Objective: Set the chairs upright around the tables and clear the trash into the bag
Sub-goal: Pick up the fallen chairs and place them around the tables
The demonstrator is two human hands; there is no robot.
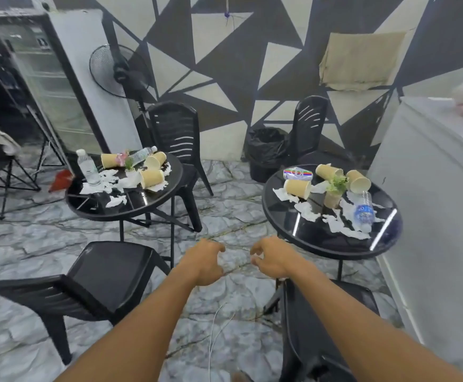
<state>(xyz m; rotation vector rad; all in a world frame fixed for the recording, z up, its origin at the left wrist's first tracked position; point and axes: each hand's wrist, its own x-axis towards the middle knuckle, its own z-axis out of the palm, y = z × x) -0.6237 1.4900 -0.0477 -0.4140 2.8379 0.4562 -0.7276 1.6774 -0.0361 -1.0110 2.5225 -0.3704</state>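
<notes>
- Left hand (205, 261) and right hand (273, 259): fingers loosely bent, holding nothing.
- Past the right hand, a round shiny black table (282, 216); tan paper cups (297, 188) lie tipped sideways.

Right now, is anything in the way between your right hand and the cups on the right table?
Nothing visible. The right hand is over open floor beside the right table; the nearest cup lies tipped near that edge, among tissues.
</notes>
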